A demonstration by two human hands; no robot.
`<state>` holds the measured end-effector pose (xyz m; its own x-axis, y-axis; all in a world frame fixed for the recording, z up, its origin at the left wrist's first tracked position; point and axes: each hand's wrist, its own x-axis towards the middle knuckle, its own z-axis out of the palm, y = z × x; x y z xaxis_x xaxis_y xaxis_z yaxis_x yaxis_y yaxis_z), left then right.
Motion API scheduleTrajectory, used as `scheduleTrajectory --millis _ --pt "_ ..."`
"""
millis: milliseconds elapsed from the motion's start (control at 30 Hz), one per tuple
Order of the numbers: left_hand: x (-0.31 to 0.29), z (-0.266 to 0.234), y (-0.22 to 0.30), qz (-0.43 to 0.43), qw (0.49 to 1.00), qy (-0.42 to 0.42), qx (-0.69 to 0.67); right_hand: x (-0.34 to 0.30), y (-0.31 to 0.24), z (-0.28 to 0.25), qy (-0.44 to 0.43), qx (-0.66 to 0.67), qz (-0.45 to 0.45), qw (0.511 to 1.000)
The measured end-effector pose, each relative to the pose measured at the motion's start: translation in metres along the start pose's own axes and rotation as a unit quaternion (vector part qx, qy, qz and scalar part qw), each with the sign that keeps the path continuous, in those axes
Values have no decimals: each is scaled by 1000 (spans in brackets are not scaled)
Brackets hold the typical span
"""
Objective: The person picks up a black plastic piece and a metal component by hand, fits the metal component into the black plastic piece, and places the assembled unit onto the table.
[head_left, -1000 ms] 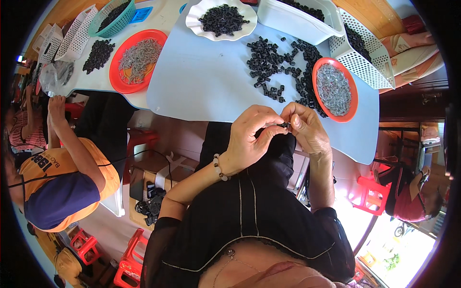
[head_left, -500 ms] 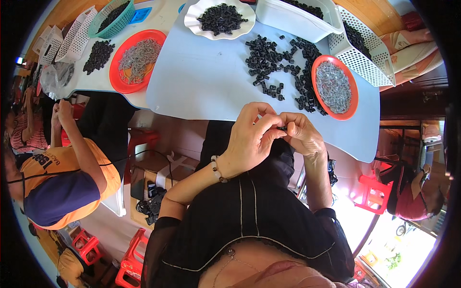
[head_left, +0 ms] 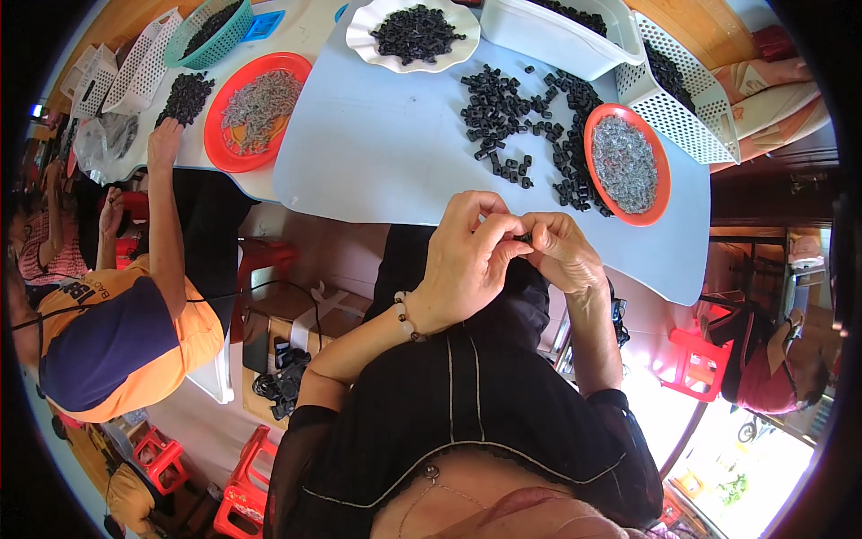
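Note:
My left hand (head_left: 476, 251) and my right hand (head_left: 564, 253) meet just off the front edge of the light blue table (head_left: 377, 153). Between their fingertips is a small black plastic part (head_left: 524, 239), mostly covered by the fingers. Both hands are closed in a pinch on it. Beyond my right hand lies a loose spread of small black plastic parts (head_left: 494, 110). An orange-red plate (head_left: 664, 184) heaped with small clear pieces (head_left: 624, 164) stands at the table's right side.
A white scalloped dish (head_left: 357, 43) of black parts, a white tub (head_left: 548, 43) and a white perforated basket (head_left: 709, 117) line the far side. At left, a co-worker (head_left: 117, 341) sits by a table with a red plate (head_left: 215, 148). Red stools (head_left: 696, 364) stand around.
The co-worker at left has parted their hands and reached one forward to the pile of black parts. My own hands stay in place, with only slight finger movement.

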<state>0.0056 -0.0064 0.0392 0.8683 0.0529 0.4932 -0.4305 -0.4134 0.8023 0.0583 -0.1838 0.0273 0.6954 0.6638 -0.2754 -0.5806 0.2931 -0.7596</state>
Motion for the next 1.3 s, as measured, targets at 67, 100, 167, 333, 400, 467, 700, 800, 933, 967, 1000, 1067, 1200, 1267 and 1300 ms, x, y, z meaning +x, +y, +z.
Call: scheduleTrajectory --millis 67,100,167,333,400,467,700,800,933,967,1000,1067,1200,1267,1300 --pt "1 0 -2 -5 1000 3 1 -1 0 3 4 2 -11 1000" --pt "0 0 -5 0 1000 14 -7 -1 -1 4 9 5 -22 1000" --pt "1 0 -6 3 1000 24 -14 -1 -6 6 17 -12 -26 999" --pt "3 -5 -5 4 1000 10 2 -8 -12 -10 39 -104 -34 993" --pt "3 -5 -4 10 1000 12 2 -10 -20 -8 61 -168 -41 983" --pt "4 -3 -3 18 1000 14 2 -12 -23 -9 68 -188 -45 979" --pt "3 3 -3 5 1000 1 -29 -13 -27 -2 87 -260 -87 958" --pt "3 4 -4 8 1000 -10 -19 -12 -26 -5 80 -293 -85 949" --pt "3 11 -8 10 1000 0 -19 -11 -30 -1 76 -328 -61 940" --pt "3 12 -8 10 1000 -1 -19 -11 -29 -1 70 -314 -57 945" --pt "4 13 -8 13 1000 -4 -18 -11 -29 -1 64 -300 -54 950" --pt "4 14 -9 16 1000 -8 -18 -9 -31 -4 64 -295 -51 952" --pt "4 16 -12 -19 998 -25 -60 -9 -40 -6 81 -297 -38 951" --pt "4 16 -16 -34 996 -27 -82 -8 -55 -12 98 -341 -61 933" --pt "4 14 -17 -55 994 -37 -82 -5 -66 -17 114 -384 -83 913"
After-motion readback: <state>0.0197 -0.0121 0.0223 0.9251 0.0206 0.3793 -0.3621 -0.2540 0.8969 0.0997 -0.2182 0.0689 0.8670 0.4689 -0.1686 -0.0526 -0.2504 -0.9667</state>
